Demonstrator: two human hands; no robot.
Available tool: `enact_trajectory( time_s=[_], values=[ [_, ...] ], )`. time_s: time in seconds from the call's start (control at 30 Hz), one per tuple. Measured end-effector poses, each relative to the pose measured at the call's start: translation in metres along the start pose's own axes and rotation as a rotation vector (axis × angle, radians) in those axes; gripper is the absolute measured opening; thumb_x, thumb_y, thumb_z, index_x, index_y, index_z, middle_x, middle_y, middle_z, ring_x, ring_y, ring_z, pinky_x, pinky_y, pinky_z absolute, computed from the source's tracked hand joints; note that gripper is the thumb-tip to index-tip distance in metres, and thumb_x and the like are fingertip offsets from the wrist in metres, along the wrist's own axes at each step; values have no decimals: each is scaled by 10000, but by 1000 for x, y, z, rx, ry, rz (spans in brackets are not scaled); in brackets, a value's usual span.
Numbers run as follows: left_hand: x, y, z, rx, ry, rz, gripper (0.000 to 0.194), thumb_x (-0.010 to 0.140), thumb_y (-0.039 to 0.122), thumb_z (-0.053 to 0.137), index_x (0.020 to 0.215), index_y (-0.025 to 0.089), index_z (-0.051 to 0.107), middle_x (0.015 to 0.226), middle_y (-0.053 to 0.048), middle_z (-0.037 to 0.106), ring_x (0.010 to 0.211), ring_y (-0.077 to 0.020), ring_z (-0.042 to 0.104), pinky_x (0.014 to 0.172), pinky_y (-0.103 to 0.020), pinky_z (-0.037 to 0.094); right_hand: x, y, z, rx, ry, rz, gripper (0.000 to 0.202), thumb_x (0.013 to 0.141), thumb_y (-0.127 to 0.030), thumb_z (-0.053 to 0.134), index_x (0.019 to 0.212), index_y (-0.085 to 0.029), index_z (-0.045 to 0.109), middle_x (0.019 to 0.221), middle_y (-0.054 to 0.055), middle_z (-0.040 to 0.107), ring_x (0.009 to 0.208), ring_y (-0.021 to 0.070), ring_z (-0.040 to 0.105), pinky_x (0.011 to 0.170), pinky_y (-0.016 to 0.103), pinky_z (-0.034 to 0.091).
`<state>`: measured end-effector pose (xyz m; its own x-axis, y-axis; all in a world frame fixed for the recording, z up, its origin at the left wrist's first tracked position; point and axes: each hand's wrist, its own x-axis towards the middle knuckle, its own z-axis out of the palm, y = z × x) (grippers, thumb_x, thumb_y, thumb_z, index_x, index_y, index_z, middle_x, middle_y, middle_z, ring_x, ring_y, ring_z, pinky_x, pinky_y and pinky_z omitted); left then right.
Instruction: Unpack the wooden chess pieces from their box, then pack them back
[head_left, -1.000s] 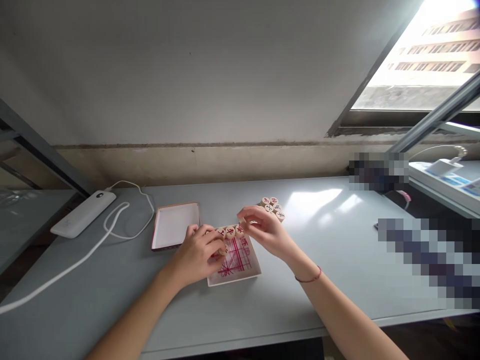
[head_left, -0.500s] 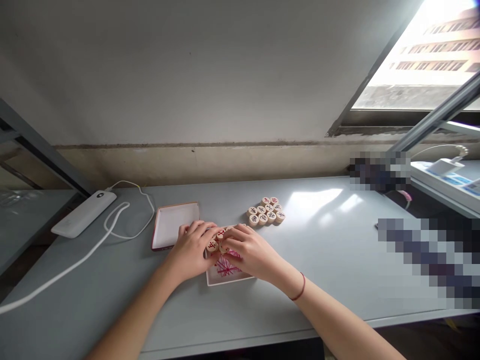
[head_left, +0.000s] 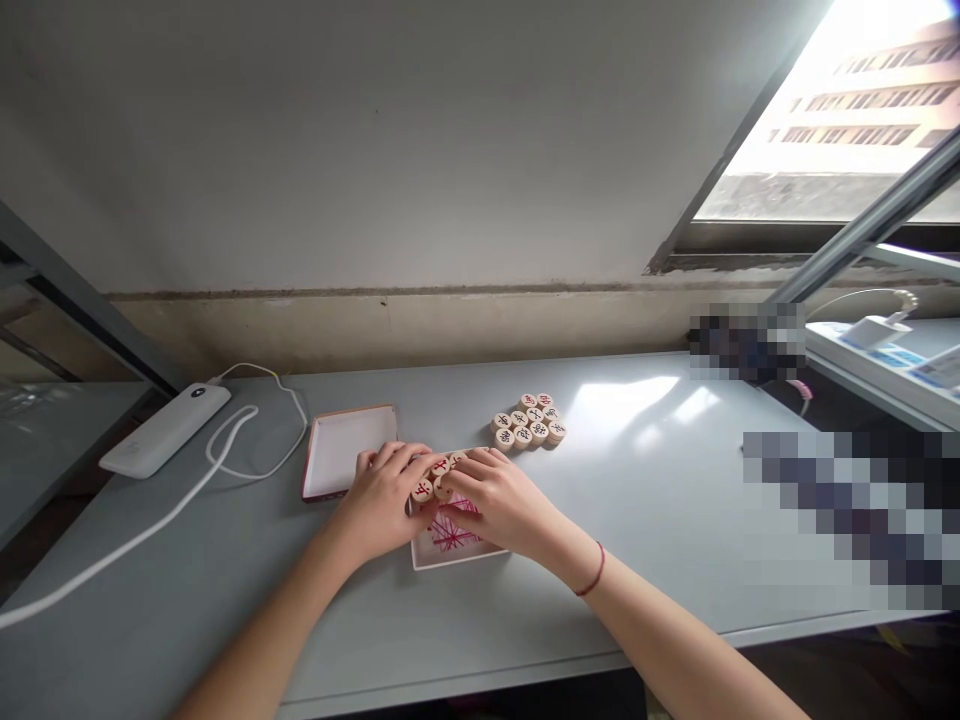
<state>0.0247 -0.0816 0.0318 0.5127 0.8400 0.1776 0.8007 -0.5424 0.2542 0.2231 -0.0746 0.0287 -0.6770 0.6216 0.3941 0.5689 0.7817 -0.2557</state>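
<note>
Round wooden Chinese chess pieces [head_left: 422,490] with red characters sit in the back left part of a shallow white box [head_left: 461,562]. Around their left side curls my left hand [head_left: 384,502], its thumb in front and its fingers behind. My right hand [head_left: 504,503] reaches in from the other side, with bent fingertips on a piece beside them; those fingers partly hide the pieces. Pink-red lines mark the bare box floor. Behind the box, to the right, more Chinese chess pieces [head_left: 522,437] stand in a tight cluster, mostly with dark characters and two with red.
Left of the box lies an open lid [head_left: 351,450], white inside. A white power bank [head_left: 166,430] with a looping white cable [head_left: 172,522] rests on the grey desk [head_left: 615,540]. Blurred-out objects [head_left: 847,510] are at the right, near metal frame bars.
The piece under my right fingertips was tilted and now lies flatter among the red ones. My right fingers have shifted slightly; my left hand stays nearly still. The view moved a little.
</note>
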Motion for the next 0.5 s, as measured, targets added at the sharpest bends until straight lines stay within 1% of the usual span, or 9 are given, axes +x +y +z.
enact_trajectory(
  time_s=[0.07, 0.13, 0.2, 0.27, 0.3, 0.37, 0.43, 0.5],
  values=[
    [0, 0, -1, 3, 0, 1, 441, 793, 283, 590, 1227, 281, 508, 1246, -70, 563, 1124, -271, 477, 885, -421, 362, 1, 6, -9, 78, 24, 70, 116, 852, -301, 600, 871, -186, 605, 786, 39, 638, 736, 169, 535, 675, 285, 427],
    [2, 0, -4, -3, -1, 6, 441, 807, 366, 591, 1231, 275, 508, 1256, -76, 553, 1136, -276, 468, 895, -426, 354, 2, 19, -21, 116, 72, 199, 114, 873, -283, 560, 874, -183, 614, 797, 43, 640, 722, 158, 555, 649, 263, 428],
    [6, 2, -8, -13, -14, 7, 424, 829, 431, 567, 1218, 266, 525, 1253, -80, 554, 1141, -275, 464, 900, -426, 345, 4, 40, -34, 79, 122, 385, 136, 886, -248, 510, 856, -183, 625, 854, 55, 651, 691, 145, 569, 612, 249, 422],
    [12, 5, -13, -25, -34, 6, 377, 842, 426, 555, 1176, 253, 558, 1225, -74, 575, 1126, -264, 477, 901, -420, 337, 7, 65, -46, -7, 116, 570, 166, 879, -262, 498, 886, -180, 642, 912, 63, 662, 658, 139, 577, 595, 249, 416],
    [16, 8, -16, -35, -43, 9, 338, 847, 402, 552, 1145, 245, 577, 1196, -65, 595, 1106, -252, 494, 903, -415, 331, 9, 78, -50, -54, 83, 650, 188, 875, -276, 491, 910, -184, 651, 946, 64, 668, 664, 142, 586, 600, 253, 415],
    [24, 13, -21, -66, -52, 15, 259, 861, 355, 537, 1079, 235, 607, 1110, -36, 643, 1043, -222, 539, 905, -401, 322, 15, 99, -56, -124, -43, 757, 230, 854, -317, 501, 957, -192, 665, 1002, 72, 677, 760, 179, 614, 608, 257, 408],
    [30, 19, -23, -96, -20, 20, 214, 869, 337, 528, 1029, 231, 623, 1046, -14, 672, 995, -203, 567, 904, -387, 317, 22, 115, -58, -167, -190, 829, 279, 822, -363, 529, 993, -195, 672, 1001, 84, 686, 811, 210, 622, 599, 259, 402],
    [34, 23, -22, -119, 32, 16, 192, 869, 329, 532, 1003, 231, 628, 1027, -7, 684, 982, -198, 577, 899, -378, 316, 28, 124, -57, -186, -322, 864, 313, 794, -388, 552, 1009, -198, 678, 982, 93, 692, 809, 219, 626, 584, 258, 398]
  ],
)
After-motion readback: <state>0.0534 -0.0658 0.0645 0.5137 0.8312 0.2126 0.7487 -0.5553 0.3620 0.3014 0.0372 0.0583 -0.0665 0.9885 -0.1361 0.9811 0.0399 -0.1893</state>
